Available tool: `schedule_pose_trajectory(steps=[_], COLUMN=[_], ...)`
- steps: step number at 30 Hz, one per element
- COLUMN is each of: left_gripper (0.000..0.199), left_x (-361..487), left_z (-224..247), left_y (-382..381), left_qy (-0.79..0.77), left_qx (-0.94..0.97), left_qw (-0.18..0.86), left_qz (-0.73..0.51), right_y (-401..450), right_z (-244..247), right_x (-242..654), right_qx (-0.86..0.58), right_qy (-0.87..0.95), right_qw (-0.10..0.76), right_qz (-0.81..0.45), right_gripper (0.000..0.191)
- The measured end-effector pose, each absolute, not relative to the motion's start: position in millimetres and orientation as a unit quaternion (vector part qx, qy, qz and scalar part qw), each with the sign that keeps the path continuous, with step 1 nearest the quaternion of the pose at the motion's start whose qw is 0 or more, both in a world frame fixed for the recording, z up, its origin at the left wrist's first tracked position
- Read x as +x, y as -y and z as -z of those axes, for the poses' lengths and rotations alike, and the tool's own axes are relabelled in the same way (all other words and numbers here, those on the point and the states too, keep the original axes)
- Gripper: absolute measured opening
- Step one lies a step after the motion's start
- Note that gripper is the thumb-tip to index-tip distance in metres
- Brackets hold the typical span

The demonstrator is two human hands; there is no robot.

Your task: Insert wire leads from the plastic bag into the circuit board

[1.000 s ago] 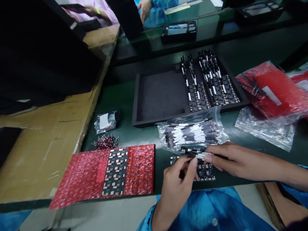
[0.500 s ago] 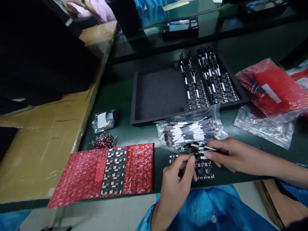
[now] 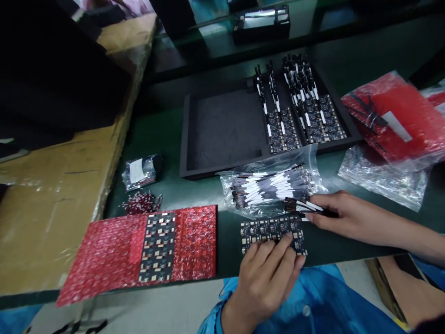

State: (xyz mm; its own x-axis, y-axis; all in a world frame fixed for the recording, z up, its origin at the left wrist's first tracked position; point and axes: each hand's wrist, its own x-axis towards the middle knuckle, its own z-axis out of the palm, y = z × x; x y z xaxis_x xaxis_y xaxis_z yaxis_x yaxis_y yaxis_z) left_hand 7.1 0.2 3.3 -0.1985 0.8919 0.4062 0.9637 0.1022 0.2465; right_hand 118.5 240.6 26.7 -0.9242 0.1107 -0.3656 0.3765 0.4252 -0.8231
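A black circuit board panel [image 3: 264, 226] lies flat near the table's front edge. My left hand [image 3: 267, 278] rests over its lower part, fingers stretched out and touching the board, hiding some of it. To the right, my right hand [image 3: 344, 213] is closed round a small bunch of thin dark cables [image 3: 301, 205] with white labels. One labelled end reaches the panel's upper right corner; whether it is seated there I cannot tell. Just behind, a clear plastic bag [image 3: 225, 185] holds many more such cables [image 3: 274, 185].
A black foam tray [image 3: 186, 134] behind the bag holds boards with cables [image 3: 285, 130]. Left, another board panel [image 3: 158, 248] sits on red bubble wrap [image 3: 100, 250], near red-and-white wires [image 3: 141, 202] and a silvery bag [image 3: 139, 172]. Red packaging [image 3: 399, 116] lies on the right.
My left hand has left the cable ends and come down flat onto the board panel. My right hand has drawn the cable bunch slightly to the right. The camera view has shifted a little.
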Motion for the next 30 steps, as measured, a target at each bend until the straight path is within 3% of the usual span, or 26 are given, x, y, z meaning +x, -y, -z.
schedule_pose_trajectory(steps=[30], left_gripper=[0.018], left_x=[8], left_z=[-4], left_y=[-12], left_qy=[0.763], left_qx=[-0.617], left_qw=[0.056], left_qz=[0.185], right_y=[-241], right_z=[-17], right_x=[116], right_qx=[0.149], right_qy=[-0.823], right_qw=[0.144], right_qz=[0.529], right_gripper=[0.028])
